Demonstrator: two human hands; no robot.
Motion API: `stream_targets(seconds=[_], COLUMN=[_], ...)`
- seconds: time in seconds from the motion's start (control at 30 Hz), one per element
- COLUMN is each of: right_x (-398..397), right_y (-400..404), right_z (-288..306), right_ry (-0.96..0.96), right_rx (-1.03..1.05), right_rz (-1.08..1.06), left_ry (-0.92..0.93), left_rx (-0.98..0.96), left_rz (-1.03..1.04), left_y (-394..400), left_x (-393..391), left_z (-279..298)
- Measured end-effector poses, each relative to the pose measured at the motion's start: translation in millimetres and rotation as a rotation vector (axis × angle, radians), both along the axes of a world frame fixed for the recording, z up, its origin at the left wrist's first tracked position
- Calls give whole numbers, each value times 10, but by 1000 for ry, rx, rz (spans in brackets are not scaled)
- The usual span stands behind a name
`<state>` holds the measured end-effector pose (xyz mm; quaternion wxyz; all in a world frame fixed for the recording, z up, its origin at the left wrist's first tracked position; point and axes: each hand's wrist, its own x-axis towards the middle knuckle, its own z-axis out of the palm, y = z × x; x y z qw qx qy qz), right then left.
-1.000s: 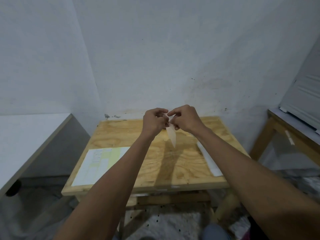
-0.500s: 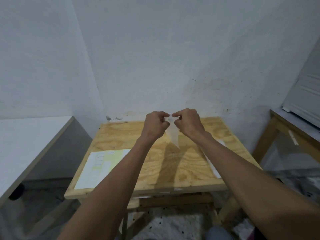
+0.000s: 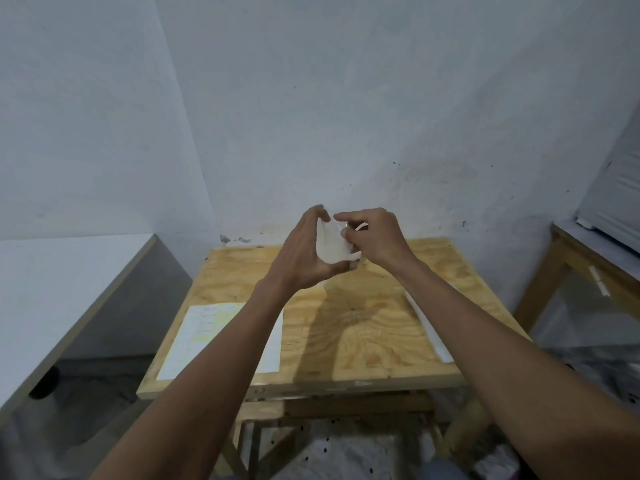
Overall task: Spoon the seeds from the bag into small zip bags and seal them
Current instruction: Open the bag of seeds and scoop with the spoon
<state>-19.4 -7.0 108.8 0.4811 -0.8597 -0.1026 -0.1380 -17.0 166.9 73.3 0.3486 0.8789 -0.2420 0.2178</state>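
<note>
Hands: we note left (image 3: 304,251) cupping zip bag (image 3: 333,244) between thumb and fingers, right (image 3: 375,239) pinching its top edge, above tabletop (image 3: 363,327); paper (image 3: 207,336) lying at left.

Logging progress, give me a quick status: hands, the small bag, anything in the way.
Left hand cradles the small zip bag above the table. Right hand pinches its top edge. Seeds inside: can't tell. Nothing in the way.
</note>
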Motion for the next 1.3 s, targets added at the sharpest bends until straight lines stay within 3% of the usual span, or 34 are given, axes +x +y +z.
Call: stream_targets(seconds=[0.27,0.37,0.6,0.9,1.07,1.3], right_x=[29,130,623,1069,1145,1166], right_y=[-32,-98,-401,-560,-542,-486], right_z=[-20,-10,-376,-1303,-1456,-1460], right_ry=[184,213,253,350,323,305], right_rx=[242,281,151,-250,-372,-386], right_rz=[128,76,-269,-481,-549,-547], left_ry=[-60,-71,-6,81,120,150], left_rx=[-107,-115,-125,-63,-51,-48], left_rz=[69,118,159,165,166,167], left_y=[43,63,174,110,105,79], left_x=[-19,47,314,625,749,827], left_z=[-151,-174,-300,-614,-719,-824])
